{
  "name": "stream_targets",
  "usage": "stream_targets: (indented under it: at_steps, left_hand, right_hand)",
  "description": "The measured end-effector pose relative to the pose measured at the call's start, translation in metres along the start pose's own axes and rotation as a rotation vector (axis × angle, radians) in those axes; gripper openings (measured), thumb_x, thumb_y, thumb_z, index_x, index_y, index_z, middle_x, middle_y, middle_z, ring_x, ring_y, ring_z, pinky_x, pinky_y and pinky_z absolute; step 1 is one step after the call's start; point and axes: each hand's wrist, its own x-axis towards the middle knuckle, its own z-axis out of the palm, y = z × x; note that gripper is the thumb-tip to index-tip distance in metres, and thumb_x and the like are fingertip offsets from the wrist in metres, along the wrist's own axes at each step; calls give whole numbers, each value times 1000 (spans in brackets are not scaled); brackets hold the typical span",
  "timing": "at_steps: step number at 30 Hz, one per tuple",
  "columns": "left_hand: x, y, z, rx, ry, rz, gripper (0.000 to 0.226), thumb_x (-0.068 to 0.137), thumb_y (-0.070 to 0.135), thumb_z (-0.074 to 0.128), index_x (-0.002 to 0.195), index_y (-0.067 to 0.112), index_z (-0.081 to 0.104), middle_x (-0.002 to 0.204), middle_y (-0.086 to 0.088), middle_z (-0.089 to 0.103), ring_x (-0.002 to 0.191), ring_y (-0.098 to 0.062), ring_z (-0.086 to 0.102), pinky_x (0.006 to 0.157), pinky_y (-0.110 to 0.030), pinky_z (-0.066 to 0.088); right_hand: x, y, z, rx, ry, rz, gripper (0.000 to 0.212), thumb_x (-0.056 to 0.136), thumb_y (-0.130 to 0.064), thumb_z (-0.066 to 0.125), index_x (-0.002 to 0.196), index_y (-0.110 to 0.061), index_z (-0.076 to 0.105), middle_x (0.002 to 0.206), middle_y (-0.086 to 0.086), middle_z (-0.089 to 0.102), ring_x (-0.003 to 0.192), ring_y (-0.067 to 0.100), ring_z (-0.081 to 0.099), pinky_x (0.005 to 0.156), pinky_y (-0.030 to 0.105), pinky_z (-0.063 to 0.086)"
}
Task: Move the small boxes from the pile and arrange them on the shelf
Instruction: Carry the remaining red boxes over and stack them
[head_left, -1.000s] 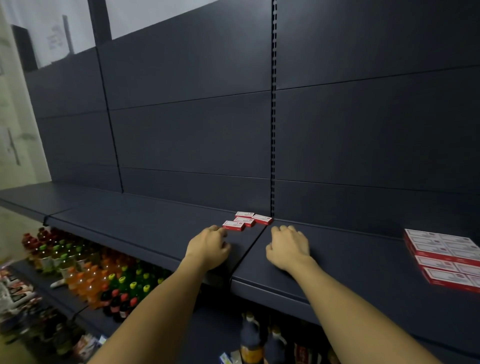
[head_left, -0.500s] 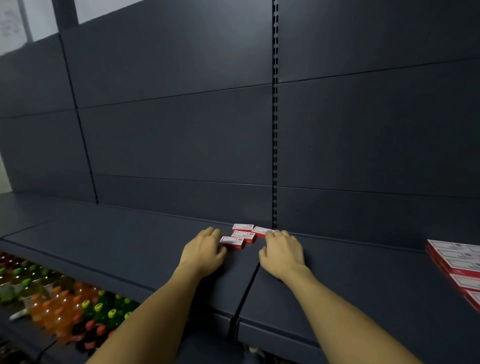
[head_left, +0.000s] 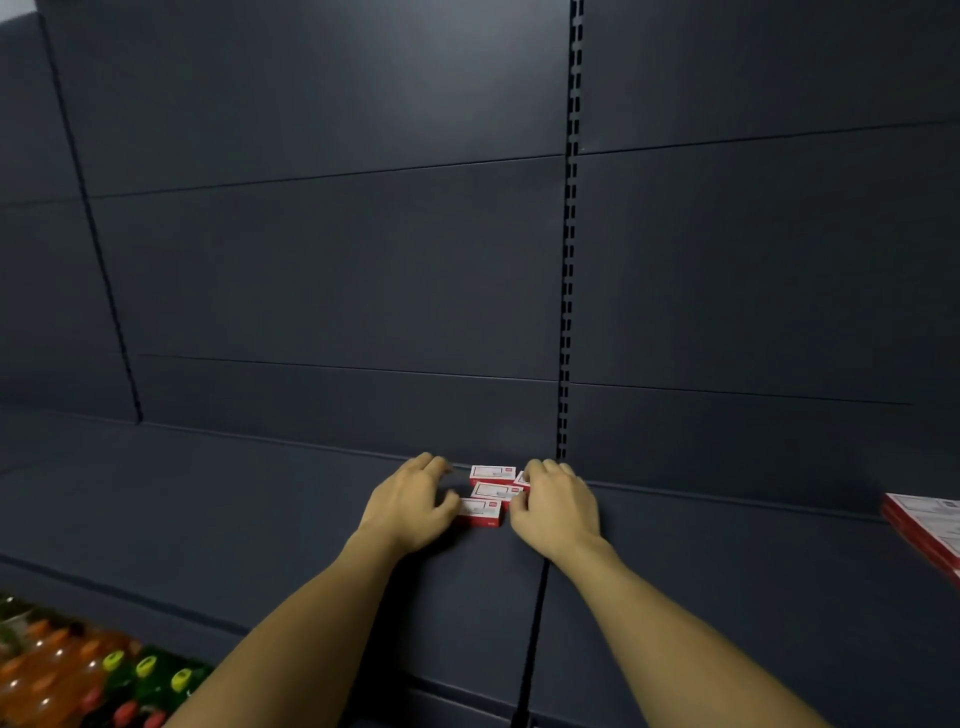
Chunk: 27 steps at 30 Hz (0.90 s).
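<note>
Because the 4 boxes (head_left: 491, 493) at lower centre of the shelf (head_left: 260, 519) need squaring up, we bracket them with left hand (head_left: 410, 506) and right hand (head_left: 558, 506), fingers curled, touching their edges.

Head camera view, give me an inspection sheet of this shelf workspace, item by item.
Surface: dark shelf, two panels meeting at a seam beneath the right wrist.
Job's things: four small red-and-white boxes lying flat near the back panel, one partly hidden by the right hand; pile of like boxes at the right edge.
Clutter: nothing seen.
Hands: left hand with its thumb at the nearest box's left end; right hand with fingers curled at the boxes' right side; whether either grips cannot be told.
Cables: nothing seen.
Surroundings: slotted upright in the back panel; bottles on a lower shelf, bottom left.
</note>
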Motion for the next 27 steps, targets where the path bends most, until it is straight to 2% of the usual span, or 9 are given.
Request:
stream_targets:
  at_steps: [4,8,12,16,22,27]
  left_hand:
    - [12,-17,6,-94,-9,79,42,89,41,47,125,22,56,118,9,55,106,-13,56,85,-33,49]
    - [21,-27,16,-196,-36,159,40,85,43,46,119,26,58,110,14,54,100,-10,55,82,-31,49]
    - [24,-30,19,-301,-46,200,39,82,47,52,116,29,59,107,18,53,95,-6,54,80,-30,49]
    - [20,-33,19,-299,-77,213,48,75,55,56,116,30,59,108,19,55,96,-6,55,82,-30,50]
    - [19,-31,19,-261,-109,267,63,65,61,60,119,27,65,116,12,62,108,-9,57,95,-29,47]
    - [21,-33,20,-266,-126,274,50,70,54,64,112,26,68,107,11,60,101,-7,53,90,-24,45]
  right_hand:
    - [2,-7,8,82,34,16,28,87,-29,55,112,-19,59,110,-5,61,106,17,54,84,30,46]
    - [2,-9,8,166,43,47,33,82,-25,61,115,-21,57,109,-9,58,106,10,51,86,30,50]
    - [2,-6,11,179,1,52,33,82,-24,63,114,-21,57,108,-8,57,106,11,52,89,30,50]
    - [2,-2,16,173,-17,65,32,84,-27,67,114,-20,60,108,-8,57,104,11,53,91,32,50]
    - [1,-3,18,115,-38,7,26,86,-33,69,109,-21,66,107,-11,54,105,8,50,90,27,48]
    - [2,-1,19,122,-31,10,20,85,-33,72,97,-24,60,102,-12,53,101,6,46,89,24,45]
